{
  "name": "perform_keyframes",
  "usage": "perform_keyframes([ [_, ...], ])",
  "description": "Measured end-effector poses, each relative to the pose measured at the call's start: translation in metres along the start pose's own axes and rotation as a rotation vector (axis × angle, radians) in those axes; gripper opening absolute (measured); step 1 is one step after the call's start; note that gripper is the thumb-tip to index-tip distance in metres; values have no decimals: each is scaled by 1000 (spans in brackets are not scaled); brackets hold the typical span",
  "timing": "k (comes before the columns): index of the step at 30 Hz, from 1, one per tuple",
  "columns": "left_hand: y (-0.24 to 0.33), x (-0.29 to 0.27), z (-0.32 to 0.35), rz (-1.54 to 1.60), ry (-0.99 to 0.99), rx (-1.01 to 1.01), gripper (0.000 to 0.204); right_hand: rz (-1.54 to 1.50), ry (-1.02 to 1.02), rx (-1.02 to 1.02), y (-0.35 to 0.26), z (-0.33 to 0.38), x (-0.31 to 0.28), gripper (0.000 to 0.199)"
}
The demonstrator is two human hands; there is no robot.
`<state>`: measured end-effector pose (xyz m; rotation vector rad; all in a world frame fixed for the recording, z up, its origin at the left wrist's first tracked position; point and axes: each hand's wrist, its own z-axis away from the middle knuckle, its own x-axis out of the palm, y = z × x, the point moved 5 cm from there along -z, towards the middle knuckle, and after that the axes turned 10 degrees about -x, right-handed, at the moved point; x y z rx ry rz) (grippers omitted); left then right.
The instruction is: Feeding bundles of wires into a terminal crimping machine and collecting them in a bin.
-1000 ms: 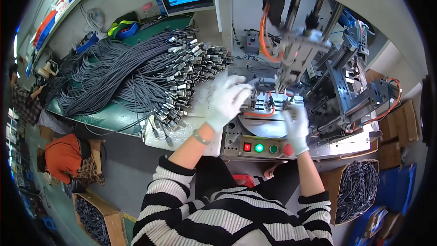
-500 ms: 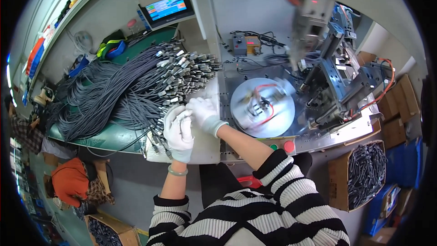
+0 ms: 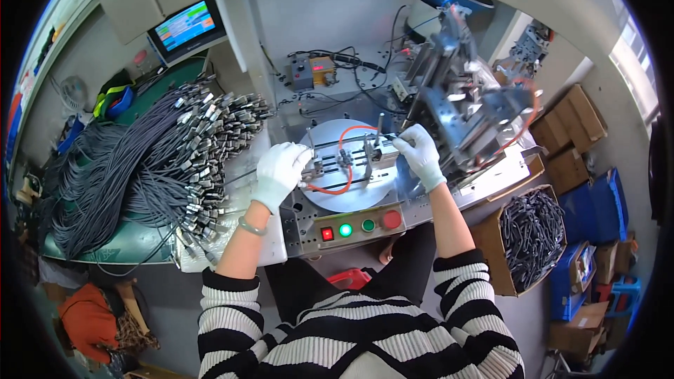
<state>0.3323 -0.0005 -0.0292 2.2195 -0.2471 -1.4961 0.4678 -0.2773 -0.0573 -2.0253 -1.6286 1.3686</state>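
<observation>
My left hand [image 3: 283, 172], in a white glove, is closed at the left side of the round metal turntable [image 3: 335, 200]. A grey cable [image 3: 242, 177] runs out from it to the left; its end is hidden by the fingers. My right hand [image 3: 421, 156], also gloved, has its fingers pinched against the right-hand metal fixture block [image 3: 382, 154]; what they grip, if anything, is too small to make out. Between the hands, a small centre fitting [image 3: 345, 159] with orange air tubes sits on the disc. The left fixture [image 3: 315, 167] is partly behind my left fingertips.
Grey cables with metal connectors [image 3: 210, 126] are heaped on the left. A button panel [image 3: 357, 229] lies in front of the turntable. To the right stand a metal machine arm [image 3: 456, 109] and a carton of black parts [image 3: 531, 238]. A screen [image 3: 185, 27] is at back left.
Both hands have moved right from the edge of the cable heap to the turntable and spread apart. The disc, blurred before, now looks sharp. My view has shifted right.
</observation>
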Motion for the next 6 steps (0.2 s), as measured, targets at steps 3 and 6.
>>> perform_keyframes([
  [3,2,10,-10,12,-15,4,28,-18,1,75,18,-6,-3,16],
  [6,-16,21,-11,11,-71,-21,36,-50,-142,166,26,-11,8,14],
])
